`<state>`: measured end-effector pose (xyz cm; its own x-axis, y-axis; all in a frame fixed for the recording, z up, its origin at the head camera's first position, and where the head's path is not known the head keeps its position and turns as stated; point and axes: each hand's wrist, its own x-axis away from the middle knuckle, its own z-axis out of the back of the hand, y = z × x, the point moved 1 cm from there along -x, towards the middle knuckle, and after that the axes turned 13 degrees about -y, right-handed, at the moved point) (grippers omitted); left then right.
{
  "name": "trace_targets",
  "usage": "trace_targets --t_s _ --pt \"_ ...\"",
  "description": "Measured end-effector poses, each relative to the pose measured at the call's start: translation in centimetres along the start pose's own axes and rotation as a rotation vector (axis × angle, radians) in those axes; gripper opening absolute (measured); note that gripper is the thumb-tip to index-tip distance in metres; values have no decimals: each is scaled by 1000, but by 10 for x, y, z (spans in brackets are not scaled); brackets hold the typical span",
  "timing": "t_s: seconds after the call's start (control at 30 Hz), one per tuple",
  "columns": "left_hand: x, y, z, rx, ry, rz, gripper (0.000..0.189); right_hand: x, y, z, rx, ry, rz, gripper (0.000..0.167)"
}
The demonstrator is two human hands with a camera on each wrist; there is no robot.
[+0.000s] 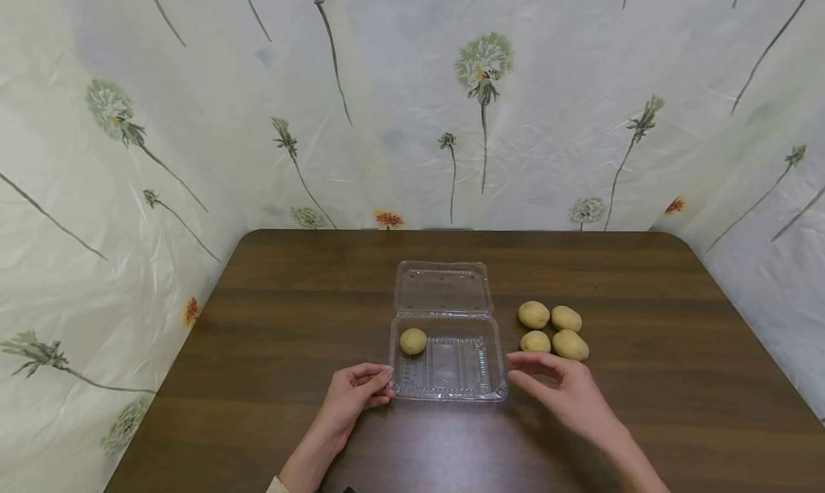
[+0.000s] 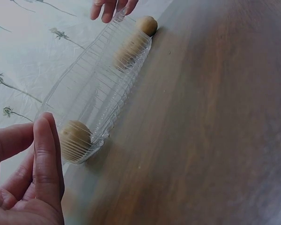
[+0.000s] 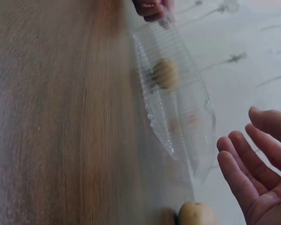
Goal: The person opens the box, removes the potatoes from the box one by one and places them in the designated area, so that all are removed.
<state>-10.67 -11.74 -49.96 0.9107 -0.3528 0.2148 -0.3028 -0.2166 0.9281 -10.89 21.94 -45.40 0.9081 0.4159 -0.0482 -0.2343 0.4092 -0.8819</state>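
A clear plastic clamshell container (image 1: 445, 393) lies on the table with its lid (image 1: 443, 289) folded back. Inside its base, toward the left wall, sits one small potato (image 1: 413, 341). My left hand (image 1: 353, 400) pinches the container's near left corner between thumb and fingers. On the other side, my right hand (image 1: 563, 393) hovers just beside the container's right wall, its fingers relaxed and holding nothing. In the right wrist view the right hand's fingers (image 3: 241, 176) are spread apart from the container (image 3: 171, 108). The left wrist view shows the potato (image 2: 76, 140) through the ribbed wall.
Several more potatoes (image 1: 570, 345) stand grouped on the brown wooden table (image 1: 290, 299), right of the container and just beyond my right hand. A pale sheet printed with dandelions (image 1: 387, 120) hangs behind the table and along its sides.
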Motion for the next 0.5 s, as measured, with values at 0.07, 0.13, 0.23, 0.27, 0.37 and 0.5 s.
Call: trace_targets --t_s 0.07,0.13,0.23,0.27,0.37,0.5 --pt "0 0 0 0 -2 -1 40 -1 -2 -1 -11 -8 19 26" --pt "0 0 0 -2 -3 -2 40 -3 -3 -2 -30 -16 24 26" --pt "0 0 0 2 -3 -2 40 -5 -5 -4 -62 -27 23 26" --pt "0 0 0 4 -3 -2 40 -5 -5 -4 -69 -28 19 26" --pt "0 0 0 7 -3 -2 40 -7 -5 -5 -77 -28 9 28" --pt "0 0 0 2 1 1 40 -9 -5 -6 -72 -29 6 30"
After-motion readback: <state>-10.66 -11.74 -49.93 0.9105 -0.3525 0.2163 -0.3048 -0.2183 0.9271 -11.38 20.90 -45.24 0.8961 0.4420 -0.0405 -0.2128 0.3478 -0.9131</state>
